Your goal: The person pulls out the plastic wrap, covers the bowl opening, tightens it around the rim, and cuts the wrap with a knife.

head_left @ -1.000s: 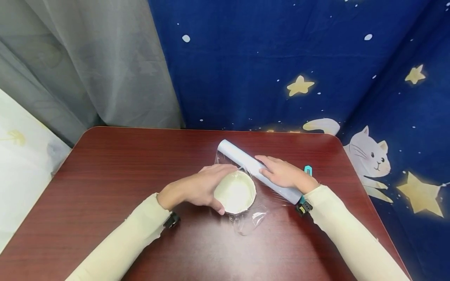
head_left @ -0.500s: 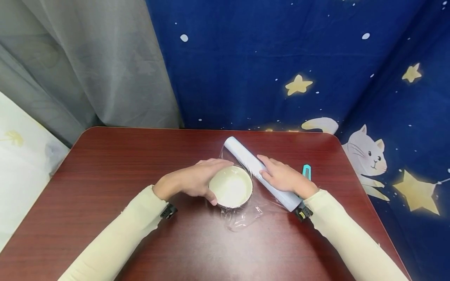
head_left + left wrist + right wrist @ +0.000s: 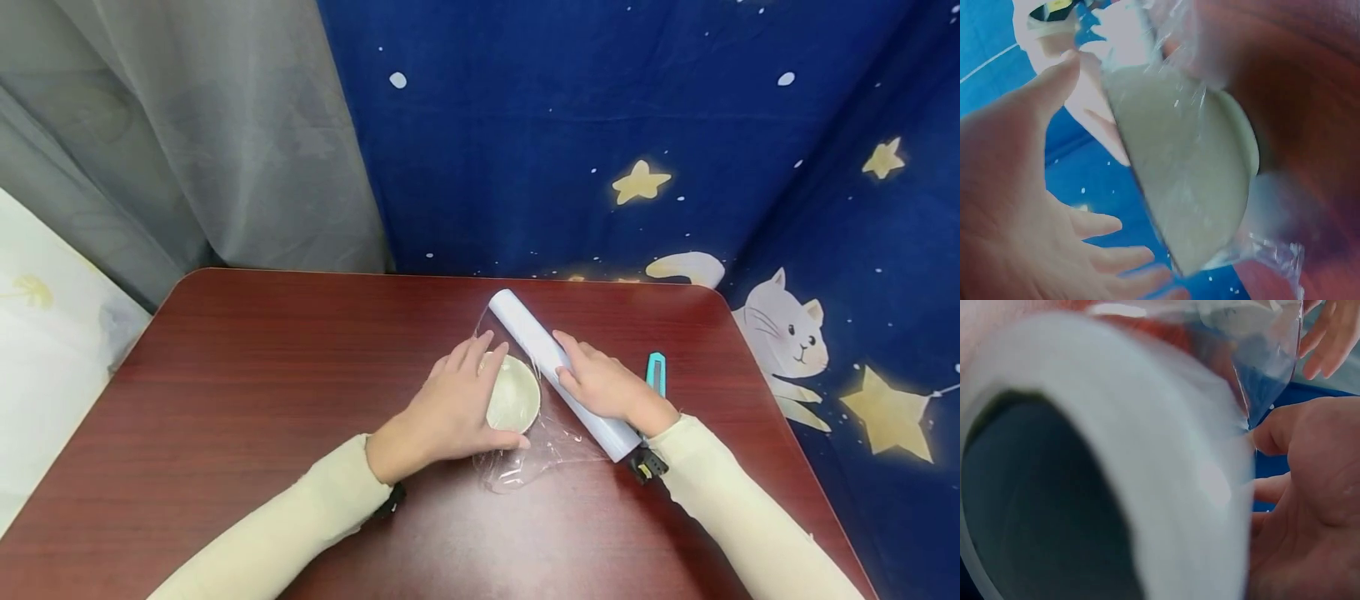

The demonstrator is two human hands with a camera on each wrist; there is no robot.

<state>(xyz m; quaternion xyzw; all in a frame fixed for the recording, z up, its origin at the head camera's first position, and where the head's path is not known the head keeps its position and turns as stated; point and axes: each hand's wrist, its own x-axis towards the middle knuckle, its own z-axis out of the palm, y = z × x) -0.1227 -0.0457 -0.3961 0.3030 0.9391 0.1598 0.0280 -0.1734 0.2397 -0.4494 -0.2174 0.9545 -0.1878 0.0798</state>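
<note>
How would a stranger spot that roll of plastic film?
Start with the reddish-brown table. Just right of its middle, between the cream bowl and the teal tool, lies the plastic film roll. Unlike those two, it is a long white cylinder, with clear film running toward the bowl.

Long cream fabric left sleeve (image 3: 300, 508), creased near its end; matching cream fabric right sleeve (image 3: 750, 500). Bare left hand (image 3: 453, 404); bare right hand (image 3: 603, 383). Right side: small black boxy device (image 3: 648, 464), yellow marking (image 3: 1059, 5). Left side: dark wrist device (image 3: 390, 502), mostly hidden.
</note>
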